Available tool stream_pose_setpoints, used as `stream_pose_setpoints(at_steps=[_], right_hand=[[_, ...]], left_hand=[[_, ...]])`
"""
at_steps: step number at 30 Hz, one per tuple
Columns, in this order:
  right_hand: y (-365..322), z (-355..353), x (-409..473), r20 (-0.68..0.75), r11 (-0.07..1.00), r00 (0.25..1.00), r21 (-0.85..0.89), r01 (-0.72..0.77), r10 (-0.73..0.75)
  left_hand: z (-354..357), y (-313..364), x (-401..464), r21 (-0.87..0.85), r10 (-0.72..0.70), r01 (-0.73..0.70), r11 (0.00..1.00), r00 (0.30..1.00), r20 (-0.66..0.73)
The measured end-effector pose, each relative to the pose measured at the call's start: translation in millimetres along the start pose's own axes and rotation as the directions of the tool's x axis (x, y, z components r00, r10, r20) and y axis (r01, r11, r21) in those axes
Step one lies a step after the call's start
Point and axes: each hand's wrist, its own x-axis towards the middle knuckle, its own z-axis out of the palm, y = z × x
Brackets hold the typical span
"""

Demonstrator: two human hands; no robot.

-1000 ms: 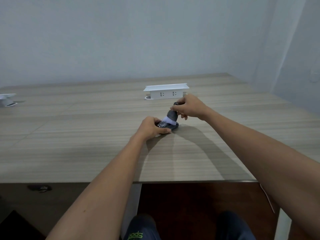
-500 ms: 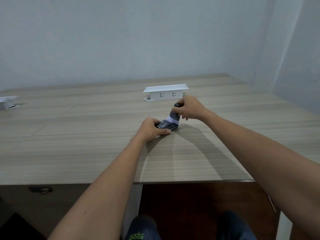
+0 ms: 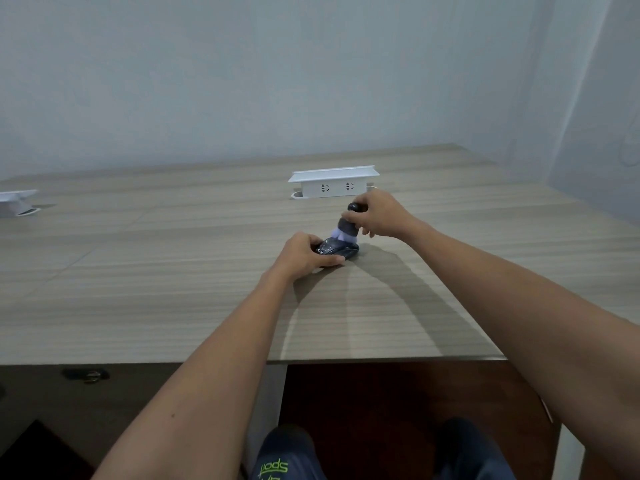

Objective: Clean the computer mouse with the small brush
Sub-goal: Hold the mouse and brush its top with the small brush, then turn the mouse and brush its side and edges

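A dark computer mouse (image 3: 341, 250) lies on the wooden table (image 3: 173, 289) near its middle. My left hand (image 3: 304, 254) grips the mouse from the near left side and covers its rear part. A small brush (image 3: 347, 227) with a dark grey handle and pale bristles stands almost upright on top of the mouse, bristles touching it. My right hand (image 3: 379, 214) holds the brush by its handle from the right.
A white pop-up socket box (image 3: 333, 181) stands just behind the hands. A second white box (image 3: 15, 201) sits at the far left edge. The table's front edge runs below my forearms; my knees show underneath. Walls close the back and right.
The brush has shifted slightly left over the mouse and stands a little more upright. My left hand stays on the mouse.
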Motion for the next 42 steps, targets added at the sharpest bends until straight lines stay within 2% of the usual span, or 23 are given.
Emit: stream_pose_setpoints(at_steps=[6,11,17,22,27,30,33,38,40,42], right_hand=[[11.9,-5.7,-9.4,-0.052,0.998,0.997,-0.025,-0.065,0.064],[16.3,-12.1,-20.3,-0.059,0.991,0.990,0.039,-0.127,0.130],[4.1,-13.0,-35.1,-0.016,0.981,0.988,0.124,-0.152,0.155],[3.5,-9.6,-33.3,0.138,0.959,0.977,0.213,-0.188,0.161],[17.6,-8.6,-27.2,0.074,0.956,0.970,0.168,-0.241,0.232],[18.9,-5.4,-30.9,0.083,0.949,0.969,0.195,-0.246,0.234],[18.8,-5.6,-30.8,0.151,0.921,0.964,0.294,-0.255,0.218],[20.8,-11.0,-29.4,0.353,0.855,0.914,0.392,-0.341,0.202],[21.6,-10.7,-28.0,0.315,0.852,0.922,0.395,-0.345,0.227],[22.8,-9.1,-25.8,0.203,0.888,0.944,0.334,-0.318,0.261]], left_hand=[[-2.7,0.0,0.1,-0.001,-0.021,0.021,1.000,1.000,0.001],[0.5,2.1,1.8,-0.030,-0.023,0.023,0.999,1.000,-0.017],[3.9,6.3,7.6,-0.029,-0.065,0.064,0.998,0.996,-0.059],[8.0,7.4,16.0,-0.021,-0.093,0.091,0.996,0.989,-0.119],[4.2,6.1,21.7,-0.056,-0.138,0.134,0.989,0.988,-0.074],[0.9,6.6,23.9,-0.056,-0.140,0.137,0.989,0.988,-0.061],[-0.9,9.0,25.0,-0.058,-0.139,0.135,0.989,0.988,-0.074],[-0.5,10.2,27.0,-0.095,-0.162,0.154,0.983,0.984,-0.078],[0.1,8.8,27.0,-0.115,-0.159,0.149,0.982,0.984,-0.081],[0.3,8.0,26.6,-0.128,-0.158,0.147,0.981,0.984,-0.078]])
